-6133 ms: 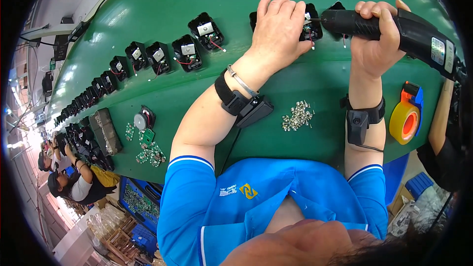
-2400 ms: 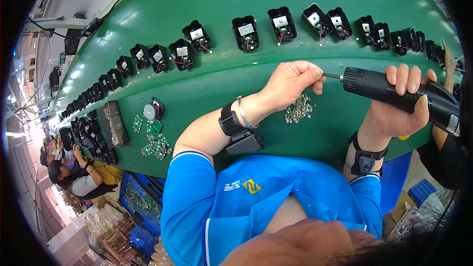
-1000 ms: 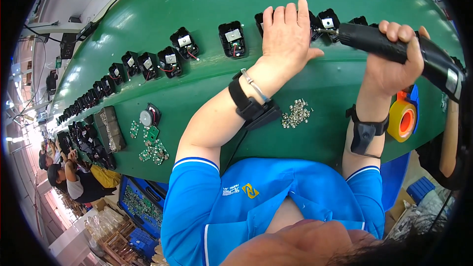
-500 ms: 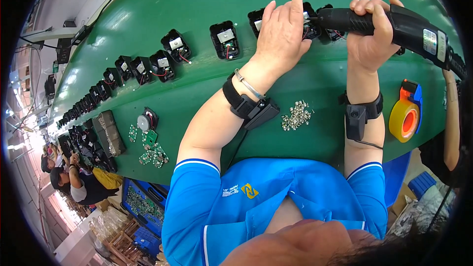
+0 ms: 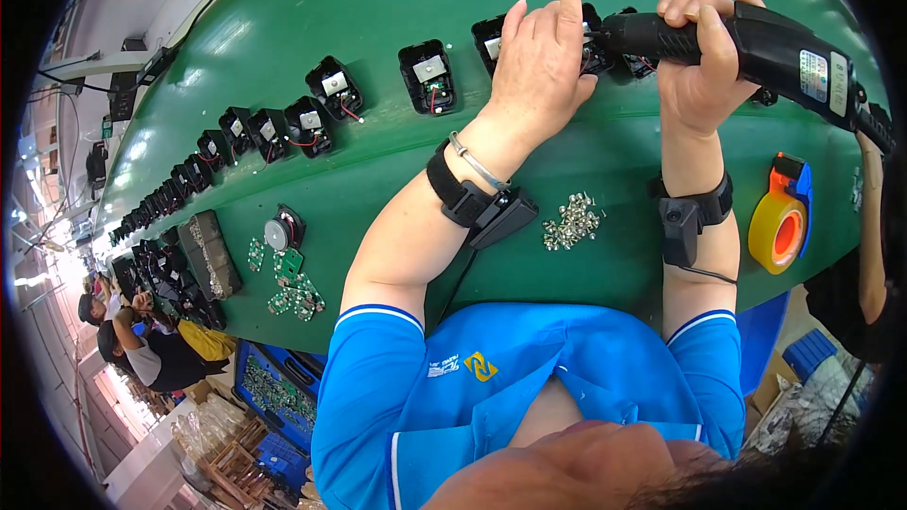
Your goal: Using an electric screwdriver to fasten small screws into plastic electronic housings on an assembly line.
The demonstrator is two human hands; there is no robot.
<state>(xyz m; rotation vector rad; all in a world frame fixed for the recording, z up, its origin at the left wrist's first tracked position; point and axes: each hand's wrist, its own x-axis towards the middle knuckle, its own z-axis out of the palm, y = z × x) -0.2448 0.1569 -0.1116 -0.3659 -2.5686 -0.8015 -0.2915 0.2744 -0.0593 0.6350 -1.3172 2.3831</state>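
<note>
Hands first: left hand [image 5: 540,61] lies flat, fingers spread, pressing down on a black housing [image 5: 590,42] that is mostly hidden under the palm. Right hand [image 5: 697,66] is wrapped tight around a black electric screwdriver [image 5: 756,38], tip pointing left into that housing, just beside the left fingertips. Both wrists wear black straps.

Doing it well, as I judge it: keep the housing pinned flat, keep the bit square to the screw, and keep the fingertips off the tip.

Toward the body from the left wrist, a small pile of silver screws [image 5: 571,222] on the green worktop [image 5: 283,19]. Further left of the left hand, a row of open black housings [image 5: 427,77] with red wires runs off along the worktop. Near the elbow side, small green circuit boards [image 5: 288,283].

Labels: a pale rectangular sticker on the screwdriver body, beyond the right knuckles. Below the right wrist, a yellow tape roll in an orange and blue dispenser [image 5: 779,227].
</note>
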